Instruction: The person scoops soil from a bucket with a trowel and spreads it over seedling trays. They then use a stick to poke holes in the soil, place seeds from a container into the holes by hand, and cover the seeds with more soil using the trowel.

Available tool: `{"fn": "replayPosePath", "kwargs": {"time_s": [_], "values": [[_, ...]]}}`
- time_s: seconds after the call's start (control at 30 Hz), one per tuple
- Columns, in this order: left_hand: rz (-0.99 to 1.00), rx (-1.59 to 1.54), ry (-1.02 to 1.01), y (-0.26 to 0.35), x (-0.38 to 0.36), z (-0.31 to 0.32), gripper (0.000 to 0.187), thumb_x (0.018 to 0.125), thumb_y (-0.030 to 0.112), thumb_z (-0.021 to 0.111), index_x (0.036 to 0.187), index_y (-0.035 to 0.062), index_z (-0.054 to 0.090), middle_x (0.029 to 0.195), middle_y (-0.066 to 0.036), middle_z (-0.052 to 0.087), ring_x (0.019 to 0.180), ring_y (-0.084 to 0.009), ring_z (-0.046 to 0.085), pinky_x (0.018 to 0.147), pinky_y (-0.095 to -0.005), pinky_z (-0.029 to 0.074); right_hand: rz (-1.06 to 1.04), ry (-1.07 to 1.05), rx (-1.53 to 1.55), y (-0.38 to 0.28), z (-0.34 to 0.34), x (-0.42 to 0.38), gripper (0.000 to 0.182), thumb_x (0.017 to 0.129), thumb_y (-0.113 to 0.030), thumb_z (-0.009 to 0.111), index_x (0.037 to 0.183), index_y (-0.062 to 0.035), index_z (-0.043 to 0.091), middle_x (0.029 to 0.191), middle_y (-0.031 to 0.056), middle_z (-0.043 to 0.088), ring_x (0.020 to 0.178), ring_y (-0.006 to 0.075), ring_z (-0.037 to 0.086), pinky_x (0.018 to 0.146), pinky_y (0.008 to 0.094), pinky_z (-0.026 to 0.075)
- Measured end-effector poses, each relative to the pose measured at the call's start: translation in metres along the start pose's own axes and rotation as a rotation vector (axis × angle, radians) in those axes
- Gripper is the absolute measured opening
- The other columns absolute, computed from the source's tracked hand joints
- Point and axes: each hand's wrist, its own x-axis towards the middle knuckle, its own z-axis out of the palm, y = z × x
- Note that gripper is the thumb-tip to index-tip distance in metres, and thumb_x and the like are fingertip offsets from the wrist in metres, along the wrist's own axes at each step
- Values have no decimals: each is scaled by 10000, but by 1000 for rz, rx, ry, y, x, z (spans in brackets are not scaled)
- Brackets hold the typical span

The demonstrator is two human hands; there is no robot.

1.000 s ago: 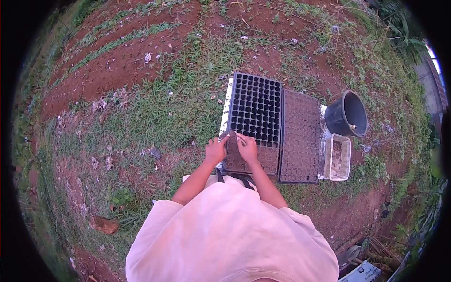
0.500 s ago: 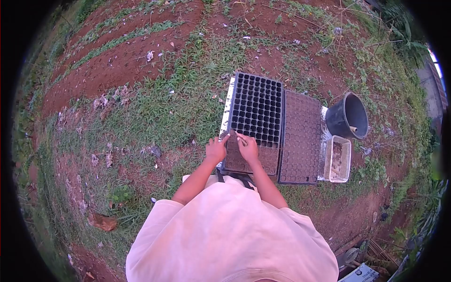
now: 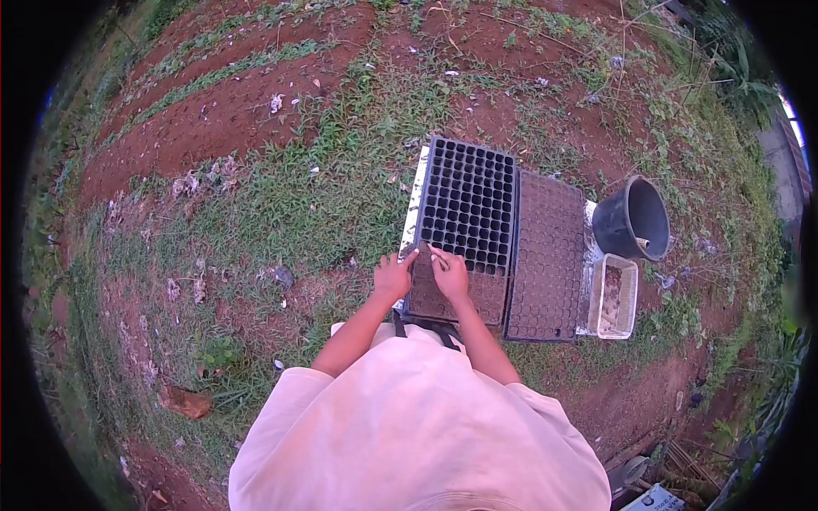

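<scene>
A black seedling tray stands before me, its far cells hollow and its near cells filled with brown soil. At the tray's left edge is my left hand, its index finger stretched out to the rim by the soil-filled rows and nothing visible in it. My right hand is over the tray where hollow cells meet filled ones. Its fingers pinch a short thin stick, whose lower tip is too small to make out. Alongside on the right lies a second seedling tray, filled with soil.
Right of the trays, a dark bucket leans with a light-coloured handle end inside. Below it sits a pale plastic basket with some soil in it. The trays rest on a whitish board. Grass and red soil beds surround them.
The whole scene sits slightly lower in view, as the camera has tilted a little. Both hands stay at nearly the same place on the tray; the stick remains in my right hand.
</scene>
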Motion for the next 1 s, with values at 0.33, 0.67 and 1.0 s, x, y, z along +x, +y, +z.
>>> {"fn": "replayPosePath", "kwargs": {"time_s": [0.33,0.67,1.0], "values": [[34,56,106,-3,1,5,617,880,190,505,1442,390,347,1214,-152,511,1139,-356,505,909,-495,469,-4,10,29,0,3,2,248,876,-170,620,1105,-126,705,1028,110,700,915,299,608,876,372,467],[4,-24,38,-1,1,6,612,896,207,536,1442,402,341,1304,-153,487,1229,-365,459,946,-509,440,4,37,23,6,10,-5,261,890,-156,606,1135,-123,688,1068,118,690,939,300,619,869,367,463],[-8,6,43,5,1,1,626,882,203,553,1449,372,345,1266,-145,503,1199,-347,477,934,-502,443,-35,17,18,9,10,-6,270,906,-172,599,1161,-122,674,1094,116,684,964,291,622,881,353,441]]}}
